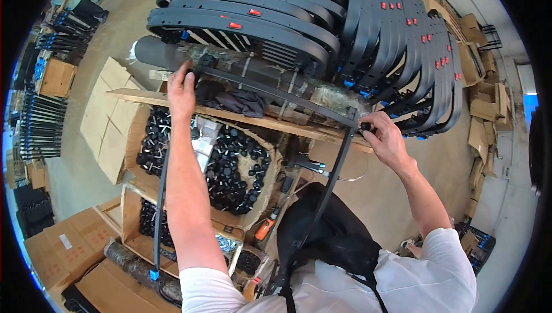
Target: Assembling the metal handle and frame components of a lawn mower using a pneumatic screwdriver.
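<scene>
A black metal tube frame (276,95) lies across a padded, taped roll, and its legs run back toward my body. My right hand (386,139) is closed at the right corner, thumb and fingers on a small black knob (365,126). At the left corner, beside a dark bracket (207,61), my left hand (182,95) has its fingertips pinched together. What they hold is hidden. The roll (155,52) rests behind a wooden board (276,123), with a dark crumpled cloth (244,103) between them.
Beyond the roll stand stacked black curved frames (247,22) with red clips. A cardboard box (273,157) of black knobs is below my left forearm. An orange-handled tool (265,228) and a power tool (310,164) lie nearby. Cardboard boxes (489,103) line the right wall.
</scene>
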A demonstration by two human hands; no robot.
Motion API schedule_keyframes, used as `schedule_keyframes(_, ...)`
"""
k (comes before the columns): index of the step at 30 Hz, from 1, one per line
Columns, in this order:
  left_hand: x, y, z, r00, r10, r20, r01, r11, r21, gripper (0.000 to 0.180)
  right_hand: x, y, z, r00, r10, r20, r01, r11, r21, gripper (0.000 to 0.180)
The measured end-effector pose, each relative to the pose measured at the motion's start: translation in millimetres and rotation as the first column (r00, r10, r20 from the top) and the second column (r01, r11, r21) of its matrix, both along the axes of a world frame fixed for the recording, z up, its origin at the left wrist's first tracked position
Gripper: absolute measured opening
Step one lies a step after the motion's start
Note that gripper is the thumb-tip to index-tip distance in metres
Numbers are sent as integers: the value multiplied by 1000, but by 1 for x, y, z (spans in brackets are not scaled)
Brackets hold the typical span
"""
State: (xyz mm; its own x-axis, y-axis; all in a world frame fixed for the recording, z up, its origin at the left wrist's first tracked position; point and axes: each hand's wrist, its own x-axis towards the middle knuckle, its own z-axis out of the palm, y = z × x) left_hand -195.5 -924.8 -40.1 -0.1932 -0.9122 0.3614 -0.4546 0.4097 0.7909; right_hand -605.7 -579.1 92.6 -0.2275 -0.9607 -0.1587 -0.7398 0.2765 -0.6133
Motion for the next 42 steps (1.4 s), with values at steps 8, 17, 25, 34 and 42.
schedule_keyframes(8,-3,6,8,982,10,-187,48,951,305,30,-2,10,-17,993,115,-21,-114,993,18,32)
schedule_keyframes(17,0,7,3,976,55,-209,-9,976,216,31,14,3,-15,951,250,-182,-247,968,40,32)
schedule_keyframes(25,-7,10,11,991,107,77,-123,961,247,29,23,-11,-20,882,201,-426,-153,978,144,31)
schedule_keyframes(34,-3,9,7,995,93,40,-99,977,190,28,27,-14,-16,866,237,-441,-105,948,302,39)
schedule_keyframes(42,1,11,2,986,83,-144,-50,974,221,28,20,-21,-8,752,402,-522,-95,850,518,61)
